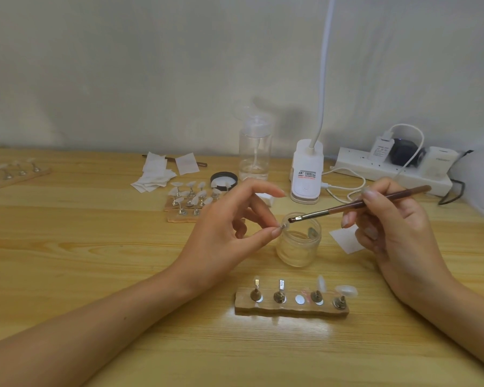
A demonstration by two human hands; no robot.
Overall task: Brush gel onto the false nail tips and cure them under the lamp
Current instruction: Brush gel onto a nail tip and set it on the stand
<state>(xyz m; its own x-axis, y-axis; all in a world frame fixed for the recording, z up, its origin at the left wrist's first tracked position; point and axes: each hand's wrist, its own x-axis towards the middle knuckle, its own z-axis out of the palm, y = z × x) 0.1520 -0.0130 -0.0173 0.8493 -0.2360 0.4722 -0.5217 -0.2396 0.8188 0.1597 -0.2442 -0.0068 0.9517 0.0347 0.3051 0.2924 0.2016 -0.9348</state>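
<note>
**While the left hand pinches a nail tip, the brush comes to it over the jar**

Thumb and forefinger of the left hand [227, 227] pinch a small nail tip [282, 226], the other fingers loosely spread. They hold it just above the near-left rim of the jar [298, 247]. The right hand [397, 227] grips a brown brush [375, 201] like a pen, fingers curled round the handle. Its dark bristles point left and end right at the nail tip; whether they touch it is too small to tell.

The open glass jar stands on the tabletop [67, 247] between the two hands. Nearer the person lies a wooden stand [291, 310] with four metal pegs. The two pegs on the right carry tips [346, 291], and a bright patch of light falls around the stand.

Behind the jar stands a white clip lamp [306, 169], its neck rising out of view. Left of it are a clear bottle [254, 152], a black lid [224, 178], a second stand [189, 202] crowded with tips, and a heap of wipes [154, 174]. A power strip [389, 169] lies by the wall on the right.
</note>
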